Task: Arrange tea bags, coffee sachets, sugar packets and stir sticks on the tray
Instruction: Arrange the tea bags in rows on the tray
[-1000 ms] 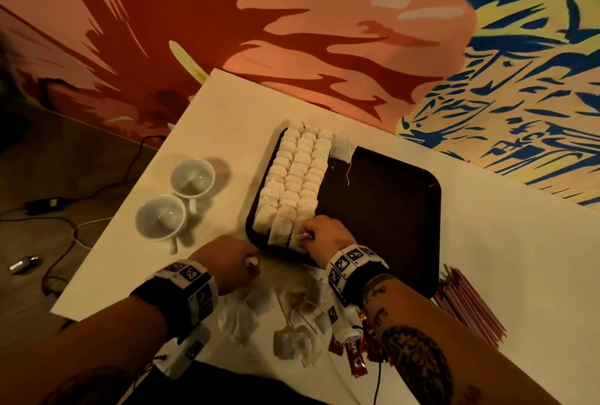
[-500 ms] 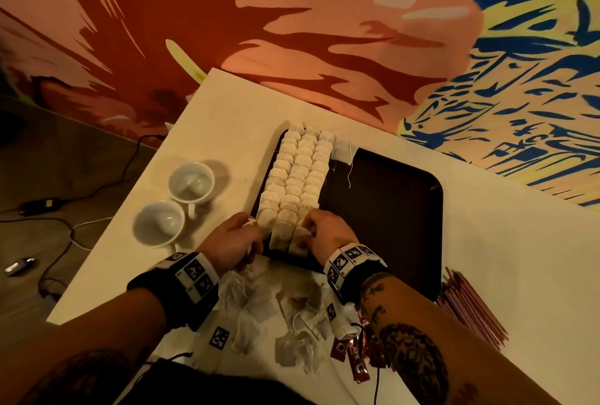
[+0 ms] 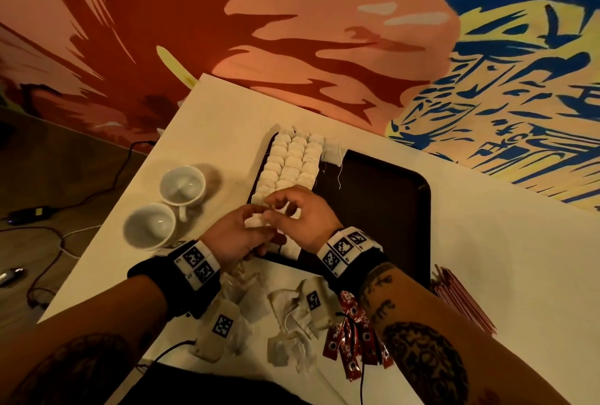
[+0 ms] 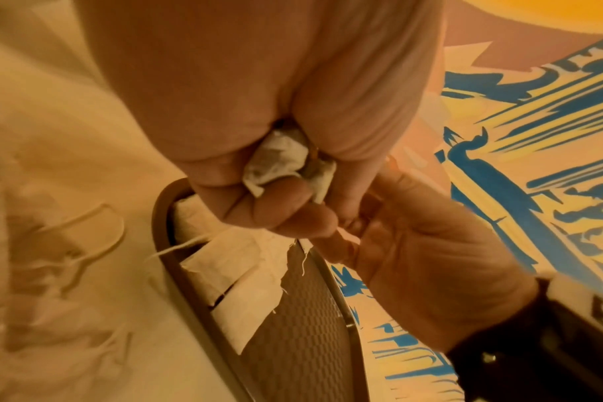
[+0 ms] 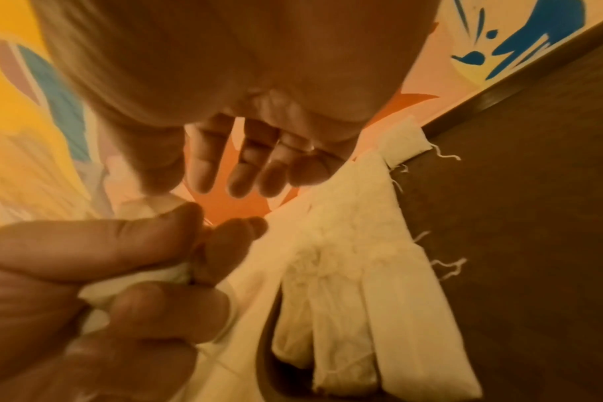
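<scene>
Three rows of white tea bags (image 3: 292,161) fill the left side of the dark brown tray (image 3: 389,209). Above the tray's near left corner my two hands meet. My left hand (image 3: 253,216) grips a crumpled white tea bag (image 3: 256,222), seen bunched in its fingers in the left wrist view (image 4: 279,160). My right hand (image 3: 276,206) pinches at that bag's top end with thumb and forefinger; its other fingers (image 5: 238,168) hang loosely curved. Loose tea bags (image 3: 292,307), red coffee sachets (image 3: 350,333) and red stir sticks (image 3: 461,300) lie on the table.
Two white cups (image 3: 183,185) (image 3: 149,226) stand left of the tray, near the table's left edge. The tray's right half is bare. A painted wall runs behind the table. Cables lie on the floor (image 3: 48,209) at the left.
Both hands have lifted from the near end of the tea bag rows and come together above the tray corner. The left hand now holds a tea bag up to the right hand.
</scene>
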A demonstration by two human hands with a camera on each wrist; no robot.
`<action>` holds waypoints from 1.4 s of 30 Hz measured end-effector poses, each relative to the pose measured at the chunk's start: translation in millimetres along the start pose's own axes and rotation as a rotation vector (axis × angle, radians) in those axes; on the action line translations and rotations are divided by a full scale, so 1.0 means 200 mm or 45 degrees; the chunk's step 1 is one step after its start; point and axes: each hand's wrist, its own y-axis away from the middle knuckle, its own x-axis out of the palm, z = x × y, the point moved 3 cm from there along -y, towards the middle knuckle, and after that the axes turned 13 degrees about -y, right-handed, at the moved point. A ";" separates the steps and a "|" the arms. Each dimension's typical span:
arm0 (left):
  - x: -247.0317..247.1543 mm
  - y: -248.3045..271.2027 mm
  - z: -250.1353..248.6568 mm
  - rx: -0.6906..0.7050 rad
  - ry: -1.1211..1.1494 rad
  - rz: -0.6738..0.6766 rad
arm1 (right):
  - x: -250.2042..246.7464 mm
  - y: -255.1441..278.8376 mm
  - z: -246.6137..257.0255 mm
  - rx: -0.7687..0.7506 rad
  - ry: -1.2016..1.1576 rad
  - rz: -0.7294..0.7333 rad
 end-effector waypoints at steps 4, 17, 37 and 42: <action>0.04 0.04 -0.08 0.088 -0.126 0.019 | 0.02 0.04 0.07 -0.005 0.027 0.135; 0.09 0.12 0.02 0.121 -0.152 -0.147 | -0.04 0.13 -0.05 0.083 -0.050 -0.079; -0.14 0.09 0.23 -0.284 0.275 -0.488 | 0.15 -0.02 -0.15 0.339 0.360 0.113; -0.15 0.06 0.23 -0.299 0.273 -0.454 | 0.22 -0.09 -0.16 0.395 0.504 0.214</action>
